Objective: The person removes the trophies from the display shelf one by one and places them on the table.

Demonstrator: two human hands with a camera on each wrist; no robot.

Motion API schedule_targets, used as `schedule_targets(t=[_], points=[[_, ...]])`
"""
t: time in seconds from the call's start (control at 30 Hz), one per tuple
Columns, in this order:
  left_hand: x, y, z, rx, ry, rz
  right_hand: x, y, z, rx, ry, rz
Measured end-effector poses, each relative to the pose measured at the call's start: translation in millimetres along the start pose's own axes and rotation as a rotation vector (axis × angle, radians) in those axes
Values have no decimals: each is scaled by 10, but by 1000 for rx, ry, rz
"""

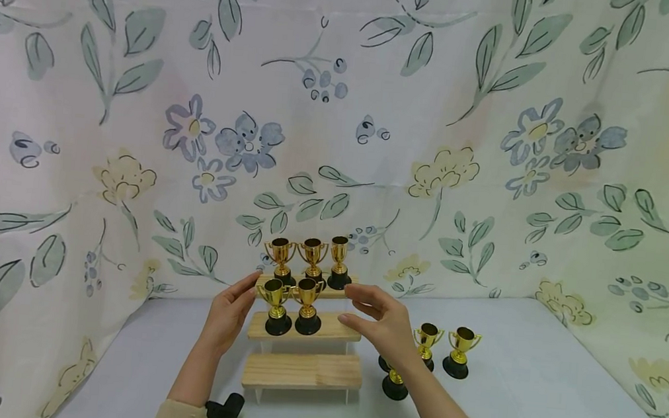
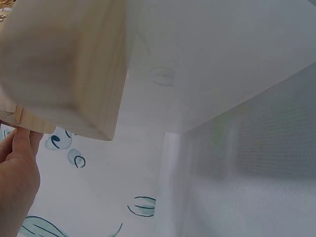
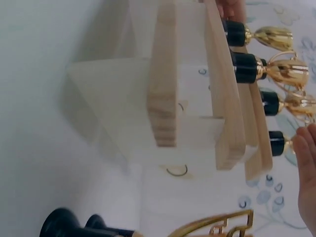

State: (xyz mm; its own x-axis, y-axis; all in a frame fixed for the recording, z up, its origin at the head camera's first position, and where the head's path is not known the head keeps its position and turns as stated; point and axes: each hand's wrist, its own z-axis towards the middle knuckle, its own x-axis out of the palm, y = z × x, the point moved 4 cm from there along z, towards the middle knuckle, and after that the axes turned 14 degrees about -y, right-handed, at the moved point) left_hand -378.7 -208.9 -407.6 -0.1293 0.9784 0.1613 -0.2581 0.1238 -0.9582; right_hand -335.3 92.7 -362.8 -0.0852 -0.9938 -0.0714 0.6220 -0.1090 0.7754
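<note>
A three-step wooden stand (image 1: 304, 369) with pale planks is between my hands. Three gold trophy cups (image 1: 339, 252) with black bases line its top step, and two more trophies (image 1: 307, 306) stand on the left and middle of the second step. At the left end of the top plank, my left hand (image 1: 229, 316) touches the wood with extended fingertips; the left wrist view shows those fingers (image 2: 22, 145) against the plank's end. My right hand (image 1: 384, 323) is beside the right end of the upper steps, thumb and fingers apart, holding nothing, near the rightmost top trophy (image 3: 277, 142).
More gold trophies (image 1: 461, 353) stand on the white tabletop (image 1: 510, 384) to the right, some partly covered by my right forearm. The lowest plank (image 1: 281, 370) bears nothing. A floral cloth (image 1: 341, 136) hangs behind the stand, and black wrist devices (image 1: 225, 408) show below my forearms.
</note>
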Motion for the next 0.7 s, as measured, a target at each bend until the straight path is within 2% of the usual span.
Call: schedule_targets(t=[0.13,0.27,0.47,0.7], points=[[12,-24,-1,-49,-16,5,117,3,86,38,2,32],[1,-29,-3,-53,-19,16,239,-5,152,101,11,53],[-3,-14,1,-63,-25,23,372,-16,220,117,0,46],[5,-7,3,-73,-28,16,437,-46,292,130,-38,42]])
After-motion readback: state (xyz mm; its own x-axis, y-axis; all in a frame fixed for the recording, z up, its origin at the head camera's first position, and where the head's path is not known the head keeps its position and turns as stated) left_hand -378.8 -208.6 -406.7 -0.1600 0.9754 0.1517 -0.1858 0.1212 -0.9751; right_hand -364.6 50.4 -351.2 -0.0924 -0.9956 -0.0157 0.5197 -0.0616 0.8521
